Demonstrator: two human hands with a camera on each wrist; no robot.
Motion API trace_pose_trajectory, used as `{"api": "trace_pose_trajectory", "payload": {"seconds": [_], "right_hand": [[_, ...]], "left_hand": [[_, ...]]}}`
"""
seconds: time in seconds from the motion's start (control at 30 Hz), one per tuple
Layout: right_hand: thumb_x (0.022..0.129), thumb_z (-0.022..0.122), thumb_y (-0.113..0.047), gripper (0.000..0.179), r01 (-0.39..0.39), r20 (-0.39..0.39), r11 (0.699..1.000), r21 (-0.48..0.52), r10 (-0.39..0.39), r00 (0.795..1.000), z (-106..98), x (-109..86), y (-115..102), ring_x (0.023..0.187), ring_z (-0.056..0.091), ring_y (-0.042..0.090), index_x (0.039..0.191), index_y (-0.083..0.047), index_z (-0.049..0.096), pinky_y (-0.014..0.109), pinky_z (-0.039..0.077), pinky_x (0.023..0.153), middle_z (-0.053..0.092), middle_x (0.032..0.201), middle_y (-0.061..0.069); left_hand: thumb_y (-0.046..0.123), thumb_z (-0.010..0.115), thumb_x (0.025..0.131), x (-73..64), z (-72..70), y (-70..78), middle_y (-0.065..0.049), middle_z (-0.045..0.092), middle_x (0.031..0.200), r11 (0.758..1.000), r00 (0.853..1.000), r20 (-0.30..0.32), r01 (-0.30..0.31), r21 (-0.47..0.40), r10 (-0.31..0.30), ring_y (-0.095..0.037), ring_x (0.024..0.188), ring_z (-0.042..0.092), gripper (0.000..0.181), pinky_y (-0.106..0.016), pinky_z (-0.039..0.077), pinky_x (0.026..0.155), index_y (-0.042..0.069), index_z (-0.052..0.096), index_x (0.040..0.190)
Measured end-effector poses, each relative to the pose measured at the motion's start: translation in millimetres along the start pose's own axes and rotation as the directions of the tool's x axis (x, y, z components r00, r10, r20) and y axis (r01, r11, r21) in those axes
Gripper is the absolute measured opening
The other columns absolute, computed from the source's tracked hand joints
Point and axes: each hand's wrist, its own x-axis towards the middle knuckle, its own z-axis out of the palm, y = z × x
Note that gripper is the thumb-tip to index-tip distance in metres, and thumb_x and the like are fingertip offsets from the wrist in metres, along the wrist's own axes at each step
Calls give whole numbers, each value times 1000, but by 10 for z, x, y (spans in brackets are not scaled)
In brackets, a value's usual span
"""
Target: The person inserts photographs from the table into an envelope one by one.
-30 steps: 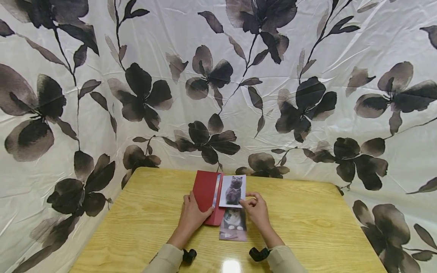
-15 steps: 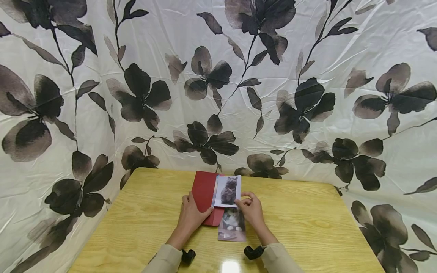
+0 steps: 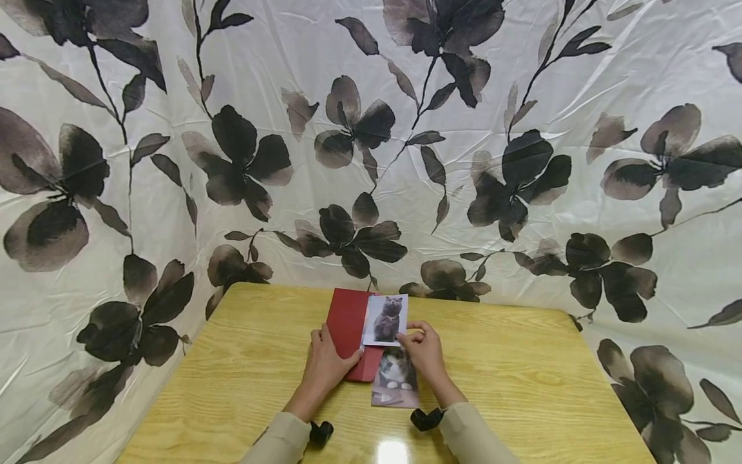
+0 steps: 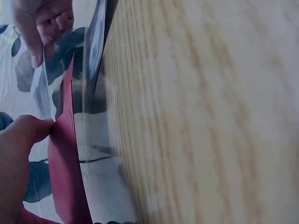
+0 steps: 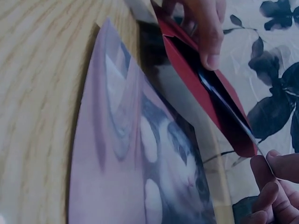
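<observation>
A red envelope (image 3: 346, 321), its mouth facing right, is gripped by my left hand (image 3: 326, 366), the thumb at the mouth edge and the fingers around the far side. My right hand (image 3: 426, 354) pinches the lower right corner of a photo of a grey cat (image 3: 386, 319). That photo overlaps the envelope's right part. In the right wrist view, the envelope (image 5: 205, 109) gapes, and the photo's thin edge runs along its mouth; how far it is inside I cannot tell. Below lies a second photo of a white-and-grey cat (image 3: 395, 386), its top partly covered.
The wooden table (image 3: 249, 361) reaches out on both sides of the hands. A floral cloth (image 3: 452, 148) hangs behind it and along the left. Black wrist devices (image 3: 427, 419) sit under both wrists, by the sleeves.
My right hand has brought the grey cat photo left and slightly up, over the envelope's mouth, covering most of the pale strip seen there. My left hand and the lower photo stay put.
</observation>
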Motion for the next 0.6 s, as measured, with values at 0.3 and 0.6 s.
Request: {"api": "trace_pose_trajectory", "payload": {"seconds": [0.3, 0.6], "right_hand": [[96, 81, -7, 30, 3, 25, 1000, 2, -3, 1000, 97, 74, 24, 59, 52, 8, 118, 6, 66, 25, 41, 56, 74, 77, 20], [97, 80, -7, 32, -30, 56, 1000, 5, 29, 998, 213, 72, -35, 56, 52, 8, 121, 7, 65, 26, 41, 54, 75, 78, 19]], "left_hand": [[49, 89, 84, 11, -1, -14, -35, 42, 142, 1000, 1000, 1, 3, 0, -3, -45, 115, 60, 116, -56, 55, 99, -17, 29, 159], [48, 89, 84, 6, -3, -12, -35, 41, 143, 1000, 1000, 4, 8, 10, -8, -46, 118, 60, 116, -56, 55, 101, -16, 29, 159]]}}
